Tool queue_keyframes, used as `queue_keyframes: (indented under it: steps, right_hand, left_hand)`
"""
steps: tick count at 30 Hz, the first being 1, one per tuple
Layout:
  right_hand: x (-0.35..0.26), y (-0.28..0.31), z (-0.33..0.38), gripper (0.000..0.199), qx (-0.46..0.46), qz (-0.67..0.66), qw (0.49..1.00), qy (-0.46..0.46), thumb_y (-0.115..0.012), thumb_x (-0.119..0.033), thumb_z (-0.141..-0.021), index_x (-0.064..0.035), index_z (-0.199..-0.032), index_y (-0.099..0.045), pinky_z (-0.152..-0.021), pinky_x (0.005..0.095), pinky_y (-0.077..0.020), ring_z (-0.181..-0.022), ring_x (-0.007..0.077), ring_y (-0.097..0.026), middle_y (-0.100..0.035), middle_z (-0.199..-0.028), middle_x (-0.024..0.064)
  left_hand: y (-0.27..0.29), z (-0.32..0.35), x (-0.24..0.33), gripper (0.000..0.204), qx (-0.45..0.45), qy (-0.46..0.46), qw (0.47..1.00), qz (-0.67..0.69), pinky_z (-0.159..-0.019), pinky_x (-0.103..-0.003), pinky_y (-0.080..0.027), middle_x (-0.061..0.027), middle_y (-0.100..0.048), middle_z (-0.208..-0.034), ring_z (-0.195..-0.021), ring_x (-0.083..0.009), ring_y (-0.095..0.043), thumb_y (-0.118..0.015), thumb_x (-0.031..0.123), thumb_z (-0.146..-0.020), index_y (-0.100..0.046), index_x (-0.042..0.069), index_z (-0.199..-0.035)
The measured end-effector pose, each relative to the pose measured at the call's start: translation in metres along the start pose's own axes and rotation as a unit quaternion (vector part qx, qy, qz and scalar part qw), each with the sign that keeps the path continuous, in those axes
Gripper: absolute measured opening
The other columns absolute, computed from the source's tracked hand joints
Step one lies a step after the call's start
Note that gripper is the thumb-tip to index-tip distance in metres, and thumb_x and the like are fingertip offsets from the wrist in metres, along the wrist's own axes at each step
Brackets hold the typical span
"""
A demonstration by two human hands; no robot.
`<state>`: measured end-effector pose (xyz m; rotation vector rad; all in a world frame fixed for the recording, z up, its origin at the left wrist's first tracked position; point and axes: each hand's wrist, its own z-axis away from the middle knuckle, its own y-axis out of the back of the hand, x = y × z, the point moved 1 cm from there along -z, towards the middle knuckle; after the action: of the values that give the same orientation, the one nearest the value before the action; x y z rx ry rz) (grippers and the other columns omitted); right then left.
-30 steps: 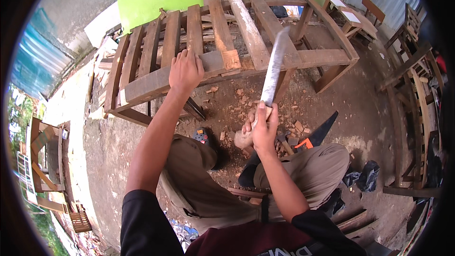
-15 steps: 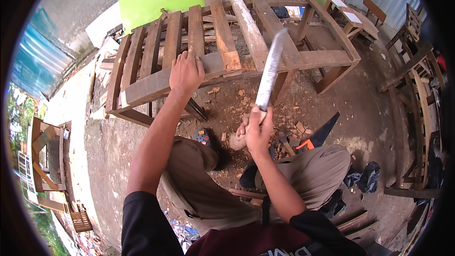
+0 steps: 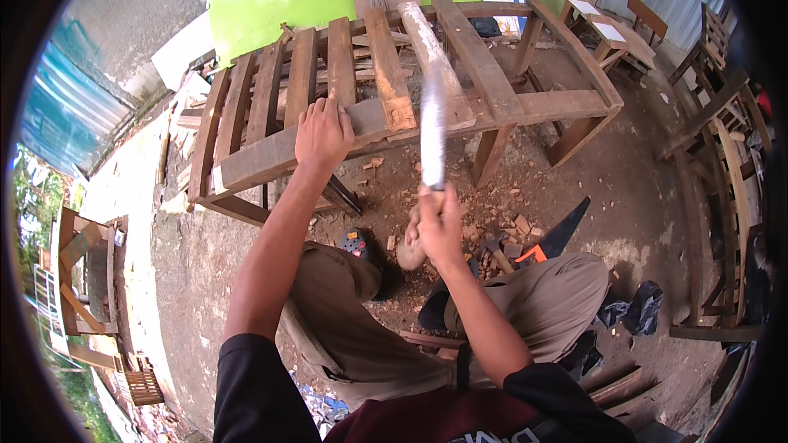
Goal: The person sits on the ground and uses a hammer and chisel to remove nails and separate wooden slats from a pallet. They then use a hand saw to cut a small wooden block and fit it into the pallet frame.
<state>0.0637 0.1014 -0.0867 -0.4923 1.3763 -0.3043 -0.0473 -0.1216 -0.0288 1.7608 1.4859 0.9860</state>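
Note:
My right hand (image 3: 439,228) is closed around the pale wooden handle of a machete (image 3: 432,143). Its long silvery blade points up and away from me, nearly upright in view, and its upper part is blurred by motion. The blade stands just right of a brown slat (image 3: 389,74) whose near end is freshly cut to lighter wood. My left hand (image 3: 323,135) grips the front rail (image 3: 256,167) of a slatted wooden bench frame, fingers curled over the top, left of that slat end. A slat with flaking white paint (image 3: 423,39) lies beyond the blade, partly covered by it.
Wood chips (image 3: 519,226) litter the floor under the frame. A handsaw with an orange handle (image 3: 533,254) lies near my right knee, with a hammer-like tool beside it. Wooden furniture (image 3: 726,189) lines the right side. A black plastic bag (image 3: 643,308) sits on the floor.
The machete has swung left, from leaning right to nearly upright, close to the cut slat end. My left hand keeps its place on the rail. The view has shifted slightly.

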Motion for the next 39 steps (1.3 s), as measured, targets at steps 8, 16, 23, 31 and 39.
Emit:
queue_keyframes:
  steps: [8,16,23,31,39]
  right_hand:
    - [-0.006,0.001,0.0,0.02,-0.019,0.048,0.998,-0.03,-0.049,-0.027,-0.106,-0.0081,-0.106,-0.044,-0.04,0.0296,-0.0437,-0.044,0.0103,-0.046,-0.05,-0.068,0.0028]
    - [-0.005,0.002,-0.002,0.021,-0.054,0.132,0.979,-0.144,-0.055,-0.025,-0.104,-0.0078,-0.104,-0.044,-0.044,0.0308,-0.0448,-0.044,0.0121,-0.046,-0.051,-0.067,0.0031]
    - [-0.006,0.001,-0.004,0.021,-0.075,0.132,0.982,-0.112,-0.048,-0.028,-0.106,-0.0081,-0.105,-0.043,-0.04,0.0302,-0.045,-0.043,0.0118,-0.047,-0.05,-0.067,0.0039]
    - [-0.011,-0.001,-0.009,0.019,-0.026,0.097,0.992,-0.074,-0.051,-0.026,-0.105,-0.0085,-0.105,-0.043,-0.04,0.0313,-0.0442,-0.042,0.0116,-0.047,-0.051,-0.067,0.0034]
    - [-0.016,0.001,-0.003,0.02,-0.006,0.011,1.0,0.008,-0.053,-0.025,-0.105,-0.0068,-0.106,-0.044,-0.04,0.0289,-0.0441,-0.043,0.0107,-0.047,-0.051,-0.066,0.0031]
  left_hand:
    - [0.001,-0.002,0.0,0.023,0.0,-0.002,1.0,-0.001,-0.088,-0.047,-0.045,-0.0179,-0.062,-0.097,-0.1,-0.0351,-0.06,-0.047,0.018,-0.096,-0.059,-0.001,-0.094]
    - [0.002,-0.003,-0.002,0.025,-0.033,0.022,0.999,0.002,-0.089,-0.048,-0.045,-0.0175,-0.063,-0.099,-0.1,-0.0353,-0.06,-0.045,0.019,-0.097,-0.06,-0.001,-0.094]
    - [0.005,0.002,-0.003,0.026,0.002,0.01,1.0,0.006,-0.092,-0.047,-0.044,-0.0179,-0.062,-0.103,-0.104,-0.0344,-0.059,-0.045,0.02,-0.097,-0.061,-0.001,-0.099]
    - [0.006,0.002,-0.004,0.026,0.003,0.006,1.0,0.002,-0.092,-0.047,-0.044,-0.0185,-0.062,-0.102,-0.102,-0.035,-0.059,-0.045,0.02,-0.097,-0.06,-0.001,-0.099]
    - [0.006,0.003,-0.005,0.023,0.041,-0.015,0.999,0.003,-0.086,-0.049,-0.046,-0.0202,-0.061,-0.094,-0.096,-0.039,-0.06,-0.046,0.017,-0.097,-0.061,-0.002,-0.097]
